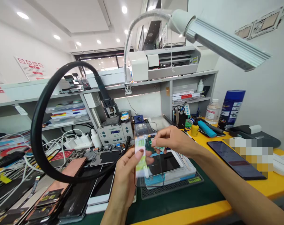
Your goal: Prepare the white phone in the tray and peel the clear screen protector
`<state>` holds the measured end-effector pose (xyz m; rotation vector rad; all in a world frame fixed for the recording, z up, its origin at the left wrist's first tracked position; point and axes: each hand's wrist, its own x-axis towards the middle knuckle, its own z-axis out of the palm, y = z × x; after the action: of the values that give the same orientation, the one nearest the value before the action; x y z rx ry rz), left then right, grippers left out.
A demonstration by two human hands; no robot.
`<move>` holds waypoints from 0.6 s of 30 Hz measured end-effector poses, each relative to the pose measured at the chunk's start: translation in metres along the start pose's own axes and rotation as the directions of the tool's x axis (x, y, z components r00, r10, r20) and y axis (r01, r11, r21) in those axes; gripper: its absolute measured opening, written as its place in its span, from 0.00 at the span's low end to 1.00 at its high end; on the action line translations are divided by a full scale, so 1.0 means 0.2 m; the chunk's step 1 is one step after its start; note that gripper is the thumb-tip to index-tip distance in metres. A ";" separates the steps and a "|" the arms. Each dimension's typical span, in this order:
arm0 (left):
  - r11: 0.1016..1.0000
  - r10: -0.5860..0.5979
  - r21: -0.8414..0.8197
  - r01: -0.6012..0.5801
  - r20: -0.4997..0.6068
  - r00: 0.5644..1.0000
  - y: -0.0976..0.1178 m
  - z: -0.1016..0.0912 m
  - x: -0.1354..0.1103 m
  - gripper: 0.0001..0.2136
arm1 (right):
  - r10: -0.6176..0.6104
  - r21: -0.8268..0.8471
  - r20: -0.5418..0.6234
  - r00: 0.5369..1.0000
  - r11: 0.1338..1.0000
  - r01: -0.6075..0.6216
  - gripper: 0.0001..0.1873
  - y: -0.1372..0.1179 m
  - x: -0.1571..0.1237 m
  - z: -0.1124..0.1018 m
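Note:
My left hand (126, 168) holds a clear glass screen protector (147, 175) upright in front of me, thumb pressed on its face and fingers behind it. A green and white sticker tab (140, 147) is on the protector. My right hand (171, 140) pinches a small tab at the protector's upper right edge. Below both hands a white phone (166, 161) lies face up in a blue and white alignment frame (179, 175) on a dark grille pad (172, 187).
A thick black hose loop (42, 125) arcs from a soldering station (113, 132) at left. Several phones and loose screens (69, 184) crowd the left. A dark phone (233, 157), a blue can (232, 107), bottles and tools stand at right. A lamp (223, 42) hangs overhead.

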<state>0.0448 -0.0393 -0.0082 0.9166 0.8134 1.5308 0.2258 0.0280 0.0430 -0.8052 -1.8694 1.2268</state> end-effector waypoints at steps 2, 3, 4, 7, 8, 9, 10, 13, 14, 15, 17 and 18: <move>0.995 -0.079 0.065 0.077 0.036 0.996 -0.01 0.01 0.01 0.15 | -0.044 -0.053 -0.003 0.999 0.998 0.044 0.12 0.01 0.00 0.01; 0.993 -0.089 0.077 0.086 0.036 0.995 -0.01 0.01 0.01 0.14 | -0.066 -0.065 -0.002 0.998 0.996 0.066 0.13 0.02 -0.01 0.01; 0.994 -0.082 0.077 0.080 0.021 0.996 -0.02 0.02 0.01 0.14 | -0.082 -0.071 0.005 0.997 0.994 0.082 0.13 0.02 -0.01 0.02; 0.997 0.048 0.060 -0.044 -0.071 0.996 -0.02 0.02 0.00 0.11 | -0.103 -0.061 -0.001 0.995 0.993 0.102 0.15 0.03 -0.04 0.01; 0.993 0.106 0.063 -0.101 -0.097 0.990 -0.02 0.02 -0.01 0.09 | -0.112 -0.049 -0.043 0.993 0.993 0.110 0.16 0.03 -0.04 0.01; 0.986 0.158 0.069 -0.151 -0.116 0.981 -0.02 0.03 -0.01 0.08 | -0.113 -0.032 -0.114 0.987 0.993 0.110 0.17 0.04 -0.05 0.00; 0.979 0.196 0.072 -0.188 -0.127 0.972 -0.01 0.03 -0.02 0.08 | -0.108 -0.010 -0.188 0.976 0.994 0.108 0.17 0.04 -0.06 -0.01; 0.972 0.235 0.051 -0.230 -0.140 0.962 -0.01 0.04 -0.03 0.06 | -0.059 0.023 -0.278 0.959 0.997 0.068 0.20 0.07 -0.07 -0.02; 0.970 0.243 0.044 -0.239 -0.144 0.959 -0.01 0.04 -0.03 0.06 | -0.042 0.032 -0.261 0.964 0.998 0.052 0.21 0.08 -0.08 -0.01; 0.968 0.250 0.040 -0.247 -0.152 0.956 -0.02 0.04 -0.04 0.05 | -0.027 0.046 -0.234 0.972 0.998 0.039 0.22 0.09 -0.08 -0.01; 0.966 0.257 0.046 -0.253 -0.162 0.953 -0.03 0.02 -0.04 0.03 | -0.006 0.097 -0.181 0.984 0.995 0.024 0.22 0.11 -0.09 0.01; 0.966 0.259 0.055 -0.253 -0.159 0.953 -0.04 0.02 -0.04 0.03 | -0.002 0.125 -0.165 0.986 0.992 0.023 0.21 0.12 -0.09 0.02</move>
<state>0.0517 -0.0452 -0.0146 0.9584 0.8659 1.8435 0.2345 0.0194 0.0159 -0.7989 -1.6448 1.2193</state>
